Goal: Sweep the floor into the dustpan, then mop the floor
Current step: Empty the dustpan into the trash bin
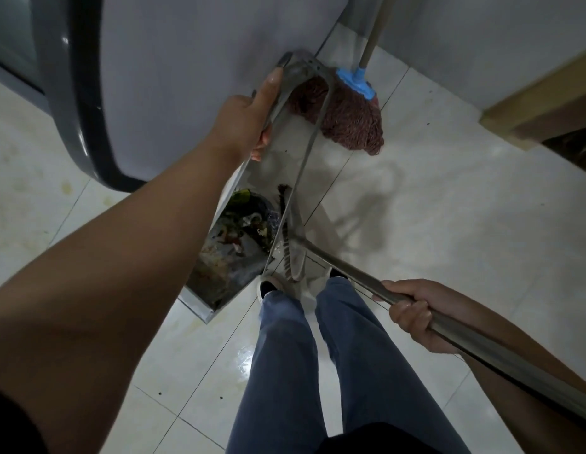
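Note:
My left hand grips the tall metal handle frame of the steel dustpan, which holds dark rubbish and wrappers and hangs or stands just in front of my feet. My right hand is wrapped round the metal broom handle, which runs up-left to the dark broom bristles beside the dustpan's right edge. A mop with a reddish string head, blue clamp and wooden pole leans against the wall behind the dustpan handle.
White tiled floor with wet sheen and small dark specks. A grey rounded appliance stands at the left against the wall. A wooden frame sits at the right. My legs in blue jeans are at the bottom centre.

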`<state>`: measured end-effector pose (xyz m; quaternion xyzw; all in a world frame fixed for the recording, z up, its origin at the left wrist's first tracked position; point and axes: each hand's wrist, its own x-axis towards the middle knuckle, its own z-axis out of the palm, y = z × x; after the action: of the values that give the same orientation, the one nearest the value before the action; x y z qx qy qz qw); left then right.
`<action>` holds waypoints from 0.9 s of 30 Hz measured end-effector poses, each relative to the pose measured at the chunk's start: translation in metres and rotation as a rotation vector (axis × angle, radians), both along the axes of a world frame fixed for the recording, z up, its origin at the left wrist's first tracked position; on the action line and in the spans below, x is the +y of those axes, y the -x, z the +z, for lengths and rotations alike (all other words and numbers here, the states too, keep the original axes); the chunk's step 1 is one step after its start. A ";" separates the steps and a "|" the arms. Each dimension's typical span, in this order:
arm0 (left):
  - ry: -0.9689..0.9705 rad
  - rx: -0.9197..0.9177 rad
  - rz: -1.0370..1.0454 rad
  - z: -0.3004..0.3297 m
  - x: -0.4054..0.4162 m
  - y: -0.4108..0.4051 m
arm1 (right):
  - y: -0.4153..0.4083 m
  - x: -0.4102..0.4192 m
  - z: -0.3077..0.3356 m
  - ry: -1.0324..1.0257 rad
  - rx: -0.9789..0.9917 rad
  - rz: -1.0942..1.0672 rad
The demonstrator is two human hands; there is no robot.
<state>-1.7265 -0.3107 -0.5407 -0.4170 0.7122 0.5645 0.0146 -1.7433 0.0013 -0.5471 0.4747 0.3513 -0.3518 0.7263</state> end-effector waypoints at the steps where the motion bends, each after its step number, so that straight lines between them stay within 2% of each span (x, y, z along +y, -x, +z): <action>1: 0.007 0.002 -0.002 0.000 0.001 -0.001 | -0.001 0.001 0.000 0.010 -0.012 -0.027; 10: 0.017 0.033 -0.048 0.008 0.009 0.004 | -0.007 -0.001 -0.005 0.071 -0.005 -0.059; 17: 0.045 -0.036 -0.086 0.003 0.019 0.010 | -0.001 -0.001 -0.005 0.051 -0.001 -0.070; 27: 0.080 -0.024 -0.090 0.005 0.016 0.009 | 0.007 0.000 -0.009 0.077 0.011 -0.074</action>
<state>-1.7353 -0.2949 -0.5359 -0.3914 0.7520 0.5294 0.0319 -1.7503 0.0013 -0.5565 0.4571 0.3239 -0.3942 0.7285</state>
